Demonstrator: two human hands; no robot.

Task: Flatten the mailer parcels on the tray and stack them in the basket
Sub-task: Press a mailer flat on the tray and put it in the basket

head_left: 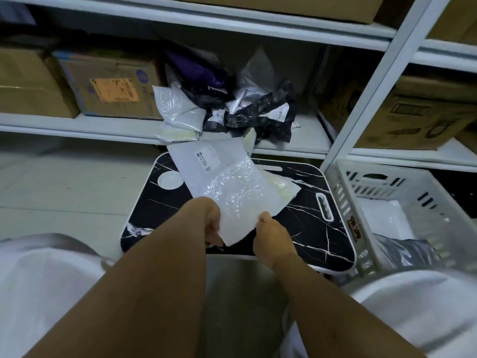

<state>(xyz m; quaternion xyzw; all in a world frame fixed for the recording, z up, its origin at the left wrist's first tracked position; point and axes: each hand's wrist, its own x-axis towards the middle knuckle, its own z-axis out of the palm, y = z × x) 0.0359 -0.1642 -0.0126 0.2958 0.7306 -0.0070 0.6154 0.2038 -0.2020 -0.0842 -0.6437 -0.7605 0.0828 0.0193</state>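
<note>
Head view shows you holding a white bubble mailer [227, 182] by its near edge, above the black marbled tray [309, 218]. Your left hand [213, 223] has fingers curled under the near-left corner with the thumb on top, and your right hand [271, 232] pinches the near-right edge between thumb and fingers. The mailer slopes up and away from you, its label end lifted toward the shelf, so it is not lying flat yet. Under it a second pale mailer [281, 186] lies on the tray.

By my reading you are in the flattening step: the parcel is gripped but not pressed down. Next you would need to lay it onto the bare tray and smooth it with open palms, pushing air toward the open end (the bubble lining looks springy, so expect it to puff back). Then carry it right to the white basket [343, 202], which stands just beside the tray and already holds a white mailer and a grey one. More crumpled black and silver parcels [247, 109] wait on the shelf [77, 125] behind the tray.
</note>
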